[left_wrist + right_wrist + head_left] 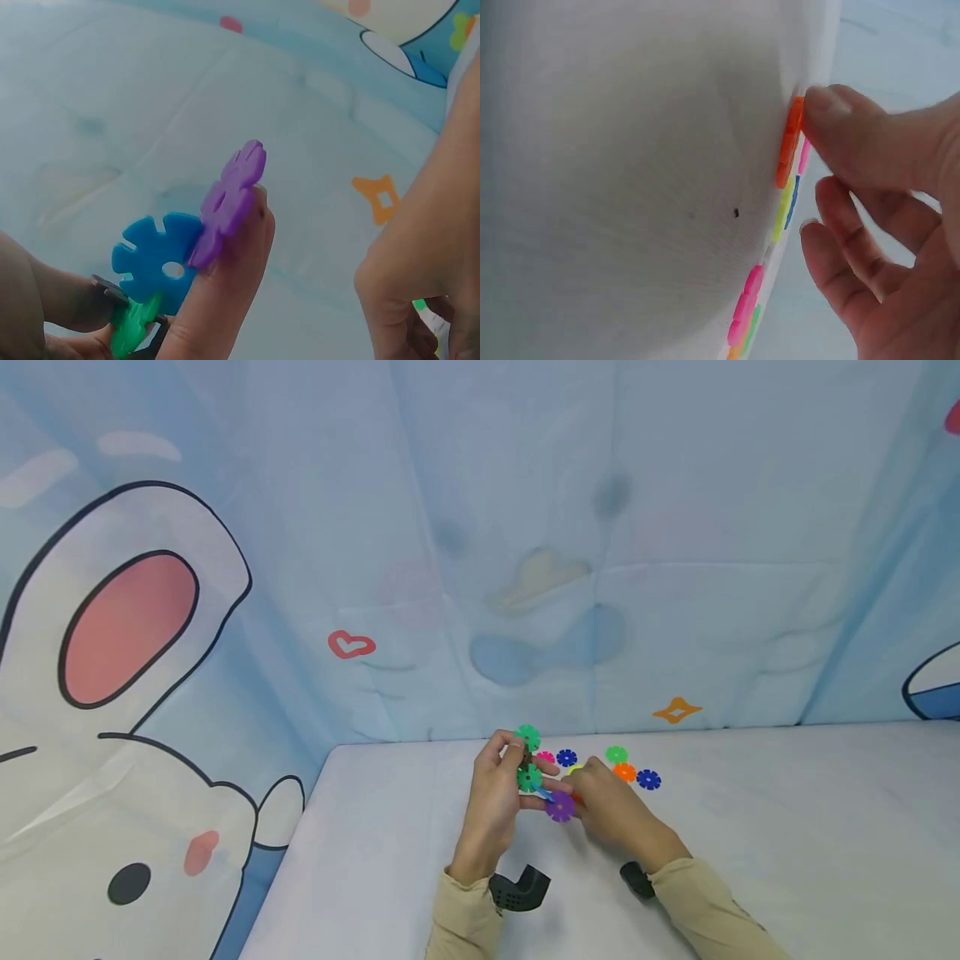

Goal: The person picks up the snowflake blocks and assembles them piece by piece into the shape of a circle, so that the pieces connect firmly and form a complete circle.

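My left hand (pixel 491 802) holds a chain of interlocked snowflake discs, pinching it between thumb and fingers. The chain has a green disc (pixel 528 737) at the top, a dark brown one, another green disc (pixel 529 777), a blue disc (pixel 154 255) and a purple disc (pixel 231 201) at its end. The purple disc leans against a finger in the left wrist view. My right hand (pixel 617 806) is low over the table, thumb and index finger pinching the edge of an orange disc (pixel 790 146). Its other fingers are loosely bent.
Loose discs lie on the white table (pixel 787 827) beyond the right hand: a blue disc (pixel 649 779), an orange one (pixel 624 772), a light green one (pixel 617 754) and several more. A blue printed curtain (pixel 750 635) hangs behind the table.
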`<move>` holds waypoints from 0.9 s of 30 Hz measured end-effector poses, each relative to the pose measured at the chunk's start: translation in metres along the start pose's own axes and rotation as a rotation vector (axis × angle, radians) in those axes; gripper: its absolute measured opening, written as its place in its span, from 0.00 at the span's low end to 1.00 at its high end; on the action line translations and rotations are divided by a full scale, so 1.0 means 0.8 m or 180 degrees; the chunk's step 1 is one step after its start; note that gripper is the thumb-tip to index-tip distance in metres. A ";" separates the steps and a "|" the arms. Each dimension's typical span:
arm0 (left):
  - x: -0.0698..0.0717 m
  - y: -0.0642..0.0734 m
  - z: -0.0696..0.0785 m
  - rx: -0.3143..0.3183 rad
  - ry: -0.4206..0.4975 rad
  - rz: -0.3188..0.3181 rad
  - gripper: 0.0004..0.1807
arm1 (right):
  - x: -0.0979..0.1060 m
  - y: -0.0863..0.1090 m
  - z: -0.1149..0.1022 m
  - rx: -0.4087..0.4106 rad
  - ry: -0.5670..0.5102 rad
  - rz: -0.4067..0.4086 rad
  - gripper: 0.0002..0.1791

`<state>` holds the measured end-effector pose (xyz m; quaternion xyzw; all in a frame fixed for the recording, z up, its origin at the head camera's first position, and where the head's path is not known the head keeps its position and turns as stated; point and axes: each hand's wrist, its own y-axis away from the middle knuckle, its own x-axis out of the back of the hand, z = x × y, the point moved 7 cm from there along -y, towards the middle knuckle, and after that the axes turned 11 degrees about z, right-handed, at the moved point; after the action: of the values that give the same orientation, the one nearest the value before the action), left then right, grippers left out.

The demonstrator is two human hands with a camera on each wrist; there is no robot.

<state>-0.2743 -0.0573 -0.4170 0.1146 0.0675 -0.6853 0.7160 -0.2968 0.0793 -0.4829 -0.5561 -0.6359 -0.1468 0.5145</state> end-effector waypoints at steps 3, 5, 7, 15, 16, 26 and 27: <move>-0.003 0.002 0.001 -0.0010 -0.0035 -0.0006 0.13 | -0.003 0.001 0.006 -0.0063 -0.0030 -0.0049 0.34; -0.006 0.004 0.002 -0.0007 -0.0045 -0.0009 0.13 | -0.004 0.001 0.012 -0.0154 -0.0024 -0.0065 0.36; -0.007 0.006 0.003 -0.0024 -0.0065 -0.0014 0.13 | -0.004 0.001 0.015 -0.0225 -0.0010 -0.0080 0.32; -0.011 0.009 0.001 -0.0017 -0.0145 -0.0100 0.14 | -0.005 0.002 0.023 -0.0568 -0.0213 -0.0303 0.08; -0.011 0.009 0.000 -0.0013 -0.0151 -0.0110 0.14 | -0.004 0.003 0.025 -0.0595 -0.0254 -0.0321 0.07; -0.014 0.009 -0.001 -0.0035 -0.0195 -0.0190 0.15 | 0.071 -0.012 0.024 -0.0256 -0.0905 0.0648 0.08; -0.015 0.009 -0.001 -0.0044 -0.0206 -0.0199 0.15 | 0.081 -0.013 0.023 -0.0304 -0.1101 0.0783 0.09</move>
<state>-0.2674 -0.0453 -0.4142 0.0852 0.0526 -0.7103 0.6968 -0.3050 0.1258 -0.4333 -0.6702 -0.6344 -0.0153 0.3849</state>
